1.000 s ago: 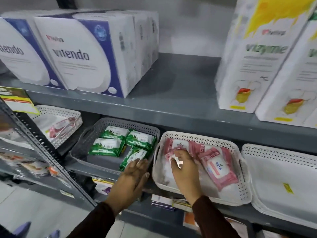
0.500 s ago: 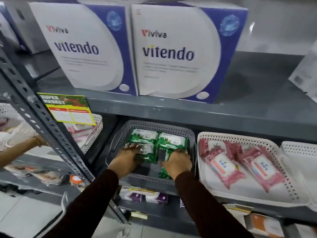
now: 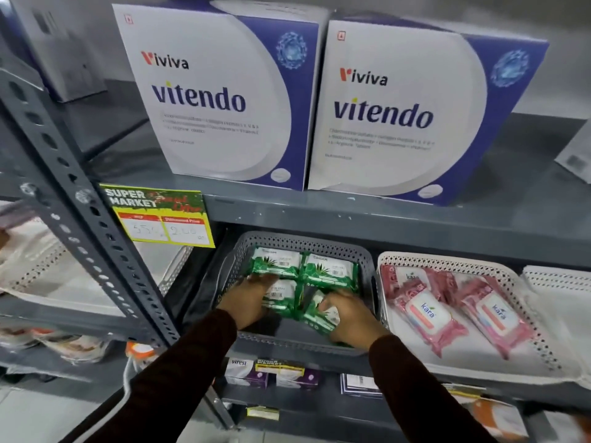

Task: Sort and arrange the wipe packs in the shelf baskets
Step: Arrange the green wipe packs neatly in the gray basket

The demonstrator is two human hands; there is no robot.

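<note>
A grey perforated basket (image 3: 287, 241) on the middle shelf holds several green wipe packs. Two of them (image 3: 329, 270) lie side by side at the back. My left hand (image 3: 249, 298) rests flat on the front left green pack (image 3: 281, 294). My right hand (image 3: 348, 318) grips the front right green pack (image 3: 319, 314), which is tilted. To the right, a white perforated basket (image 3: 447, 266) holds several pink Kara wipe packs (image 3: 428, 318), lying at angles.
Two large white and blue Vitendo boxes (image 3: 217, 100) stand on the shelf above. A yellow price tag (image 3: 160, 219) hangs from that shelf's edge. A grey slotted upright (image 3: 80, 212) runs diagonally at left. Further white baskets sit at far left (image 3: 172, 270) and far right (image 3: 559, 282). Small boxes (image 3: 246, 372) lie on the shelf below.
One second ago my right hand was in the white basket on the pink packs. Both hands have moved into the grey basket onto the green packs, and the view has shifted left.
</note>
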